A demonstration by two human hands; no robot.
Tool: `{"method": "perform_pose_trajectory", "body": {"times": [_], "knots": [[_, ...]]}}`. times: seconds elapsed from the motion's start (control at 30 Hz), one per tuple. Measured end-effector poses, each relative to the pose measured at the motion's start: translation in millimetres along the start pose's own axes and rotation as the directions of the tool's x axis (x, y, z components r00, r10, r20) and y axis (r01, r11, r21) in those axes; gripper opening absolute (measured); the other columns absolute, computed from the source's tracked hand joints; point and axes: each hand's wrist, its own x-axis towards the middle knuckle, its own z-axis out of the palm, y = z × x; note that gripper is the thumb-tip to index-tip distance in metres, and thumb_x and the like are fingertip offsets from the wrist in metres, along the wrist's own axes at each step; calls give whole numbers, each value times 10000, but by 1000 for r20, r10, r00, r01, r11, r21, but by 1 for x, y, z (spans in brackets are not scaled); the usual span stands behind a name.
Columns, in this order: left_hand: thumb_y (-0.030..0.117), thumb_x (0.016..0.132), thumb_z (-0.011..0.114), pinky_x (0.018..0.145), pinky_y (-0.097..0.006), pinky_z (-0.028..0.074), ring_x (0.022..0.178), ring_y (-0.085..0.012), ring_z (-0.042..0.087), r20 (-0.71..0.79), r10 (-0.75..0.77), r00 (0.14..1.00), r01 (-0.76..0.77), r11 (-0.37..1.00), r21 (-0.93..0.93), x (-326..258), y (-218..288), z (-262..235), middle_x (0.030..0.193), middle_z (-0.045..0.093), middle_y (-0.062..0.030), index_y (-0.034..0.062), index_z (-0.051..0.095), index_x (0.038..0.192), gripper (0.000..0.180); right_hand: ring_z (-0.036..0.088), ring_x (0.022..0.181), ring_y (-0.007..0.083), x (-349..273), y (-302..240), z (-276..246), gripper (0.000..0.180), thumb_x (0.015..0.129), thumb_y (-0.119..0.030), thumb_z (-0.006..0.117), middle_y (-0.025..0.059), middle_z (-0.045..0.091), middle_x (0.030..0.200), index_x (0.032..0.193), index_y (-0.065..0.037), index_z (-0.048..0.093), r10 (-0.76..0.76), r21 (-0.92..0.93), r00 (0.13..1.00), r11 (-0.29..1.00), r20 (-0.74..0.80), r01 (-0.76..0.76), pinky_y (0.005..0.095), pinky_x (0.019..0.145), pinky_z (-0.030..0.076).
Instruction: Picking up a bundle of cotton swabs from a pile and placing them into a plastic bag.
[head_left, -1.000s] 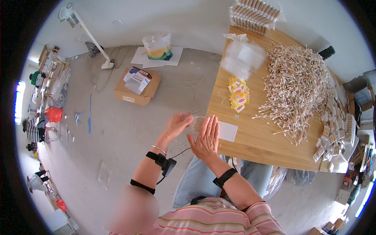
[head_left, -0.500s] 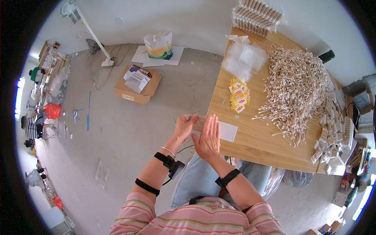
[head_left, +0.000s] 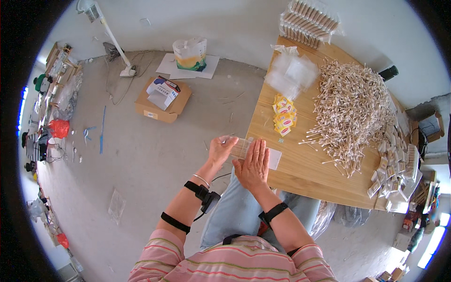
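Observation:
At the near left corner of the wooden table, my left hand (head_left: 220,151) is closed on the left end of a clear plastic pack of cotton swabs (head_left: 240,148). The swabs lie side by side in a flat row inside it. Flat across the pack's right part rests my right hand (head_left: 254,162), fingers stretched out and covering that end. From under its fingers a white card or sheet (head_left: 275,159) sticks out to the right, over the table edge area; whether it joins the pack is hidden. Beyond the hands lie several small yellow packets (head_left: 284,115).
A large heap of loose cotton swabs (head_left: 354,108) covers the table's right side. Clear bags (head_left: 291,75) lie farther back, near stacked swab packs (head_left: 309,21). Small filled packs (head_left: 392,164) pile up at the right edge. A cardboard box (head_left: 164,113) sits on the floor.
My right hand has turned from edge-on to palm down and now lies flatter on the pack. More of the pack's clear film shows beside my left hand.

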Motion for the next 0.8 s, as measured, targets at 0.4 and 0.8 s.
{"method": "perform_pose_trajectory", "body": {"times": [0.4,0.8], "knots": [[276,892,675,665,-278,462,748,-101,577,2,-68,998,68,996,-50,5,-11,2,824,670,-38,-22,695,948,304,389,1238,374,54,63,-34,576,889,-307,601,184,452,1334,1360,-29,418,326,185,890,942,-320,-279,510,1020,318],[296,873,653,673,-305,470,759,-131,588,0,-66,998,66,997,37,-1,2,4,825,672,-52,-38,693,976,352,547,975,285,97,131,-40,179,810,-166,712,93,610,923,956,-73,667,506,406,787,841,-353,-358,406,853,445]]}}
